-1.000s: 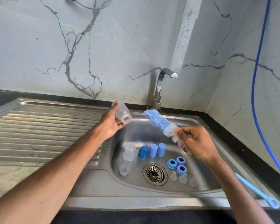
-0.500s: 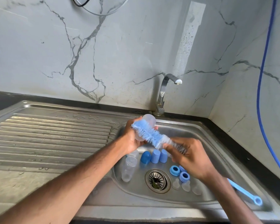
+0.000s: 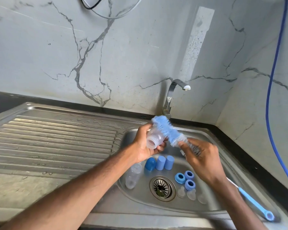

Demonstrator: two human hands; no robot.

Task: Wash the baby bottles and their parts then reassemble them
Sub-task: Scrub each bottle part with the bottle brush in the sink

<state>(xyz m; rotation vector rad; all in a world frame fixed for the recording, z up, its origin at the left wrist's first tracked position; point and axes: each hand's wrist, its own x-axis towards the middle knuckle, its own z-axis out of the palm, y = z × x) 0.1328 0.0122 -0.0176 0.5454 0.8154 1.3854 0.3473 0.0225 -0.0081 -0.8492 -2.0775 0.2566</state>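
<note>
My left hand (image 3: 142, 145) grips a clear baby bottle (image 3: 154, 141) over the sink, its open neck turned toward me. My right hand (image 3: 201, 156) holds a blue bottle brush (image 3: 167, 130) by its handle, and the bristles lie against the outside of the bottle. Down in the sink basin (image 3: 211, 165) lie another clear bottle (image 3: 133, 175), three blue caps (image 3: 160, 162), three blue collar rings (image 3: 185, 179) and three clear teats (image 3: 191, 195).
The tap (image 3: 171, 95) stands at the back of the basin, with no water running. The drain (image 3: 161, 188) is in the basin's middle. A ribbed draining board (image 3: 53, 143) stretches left. A thin blue brush (image 3: 256, 205) lies on the right rim. A blue hose (image 3: 271, 80) hangs along the right wall.
The bottle and brush, held apart a second ago, have come together. The bottle has turned its neck toward me, and the brush has slid across its outside toward the back.
</note>
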